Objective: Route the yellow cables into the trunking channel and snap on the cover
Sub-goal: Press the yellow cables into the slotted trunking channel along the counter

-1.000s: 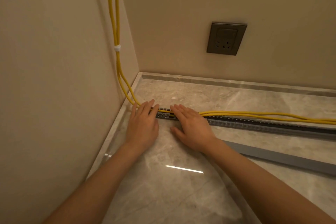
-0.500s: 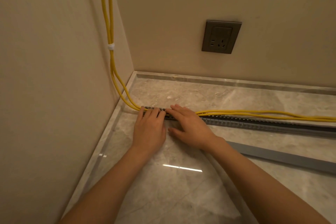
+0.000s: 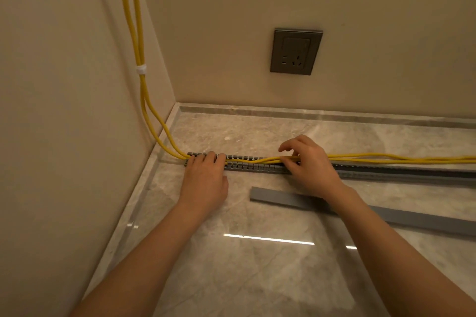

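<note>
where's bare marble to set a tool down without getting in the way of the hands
Free: the marble strip between the back ledge and the trunking channel, and the wide patch on the near side of the cover. Crowded: along the channel, where the left hand presses and the right hand pinches the yellow cables. The channel-cover gap is slim.

Dim warm light; a glare streak on the glossy marble floor [image 3: 257,278], edges bowed.

This looks like a corner of an indoor room, a home or an office. Two plain beige walls [image 3: 231,20] meet at upper left, a grey wall socket [image 3: 296,51] sits right of centre, and a polished marble-look surface [image 3: 257,278] with a low stone rim [image 3: 309,112] lies below.
</note>
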{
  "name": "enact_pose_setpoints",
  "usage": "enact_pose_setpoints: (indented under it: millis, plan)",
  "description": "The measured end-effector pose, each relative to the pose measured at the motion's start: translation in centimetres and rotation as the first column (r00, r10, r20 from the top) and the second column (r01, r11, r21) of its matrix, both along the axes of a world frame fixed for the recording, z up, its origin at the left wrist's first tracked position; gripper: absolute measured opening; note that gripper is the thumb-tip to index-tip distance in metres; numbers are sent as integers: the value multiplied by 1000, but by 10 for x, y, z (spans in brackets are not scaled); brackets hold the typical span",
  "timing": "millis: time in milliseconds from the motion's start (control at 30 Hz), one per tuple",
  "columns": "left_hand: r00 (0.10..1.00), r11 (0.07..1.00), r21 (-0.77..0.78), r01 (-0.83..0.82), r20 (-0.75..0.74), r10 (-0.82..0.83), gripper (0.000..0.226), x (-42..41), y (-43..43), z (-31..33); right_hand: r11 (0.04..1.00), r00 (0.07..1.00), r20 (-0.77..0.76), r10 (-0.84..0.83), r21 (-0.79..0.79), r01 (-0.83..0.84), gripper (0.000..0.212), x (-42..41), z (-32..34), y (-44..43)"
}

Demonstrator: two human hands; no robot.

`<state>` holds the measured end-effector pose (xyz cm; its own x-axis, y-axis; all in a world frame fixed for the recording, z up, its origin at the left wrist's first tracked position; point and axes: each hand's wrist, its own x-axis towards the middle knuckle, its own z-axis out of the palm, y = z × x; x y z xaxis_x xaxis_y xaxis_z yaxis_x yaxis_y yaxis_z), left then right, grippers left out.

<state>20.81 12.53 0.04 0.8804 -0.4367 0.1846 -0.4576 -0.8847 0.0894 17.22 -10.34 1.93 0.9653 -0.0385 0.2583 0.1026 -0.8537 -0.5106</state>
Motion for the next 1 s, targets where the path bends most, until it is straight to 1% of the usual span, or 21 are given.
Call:
enact_pose_setpoints:
  millis: [167, 233, 333, 400, 467, 533, 667, 767, 1000]
  plan:
    - [1000, 1000, -1, -2, -27, 2, 27, 0, -2, -1, 993, 999, 44, 23, -120, -18, 16, -8, 3, 6]
    - [999, 1000, -8, 2, -39, -2, 29, 0, -1, -1, 978, 998, 53, 31, -207, -20, 17, -14, 5, 9]
    - [998, 999, -40, 3, -69, -6, 30, 1, 0, -1, 941, 1000, 17, 8, -339, -2, 20, -26, 3, 18]
    - [997, 999, -54, 0, -83, -4, 31, 1, 1, 0, 920, 999, -37, -19, -392, 3, 30, -33, -3, 24]
    - [996, 997, -75, 0, -88, -6, 30, 1, 1, 1, 920, 994, -106, -26, -392, -18, 44, -38, -10, 27]
    - [996, 997, -80, 2, -85, -9, 29, 0, 2, 1, 930, 987, -160, -22, -365, -38, 53, -38, -14, 28]
    - [999, 998, -59, 12, -47, -15, 25, -1, 5, 1, 942, 979, -205, 0, -330, -69, 57, -38, -15, 29]
    - [1000, 1000, -22, 20, 1, -20, 21, 0, 11, 2, 939, 972, -236, 1, -333, -82, 60, -37, -11, 33]
    - [992, 999, 28, -44, 116, 40, 21, -2, 32, 0, 926, 964, -265, 6, -363, -105, 70, -32, -4, 56]
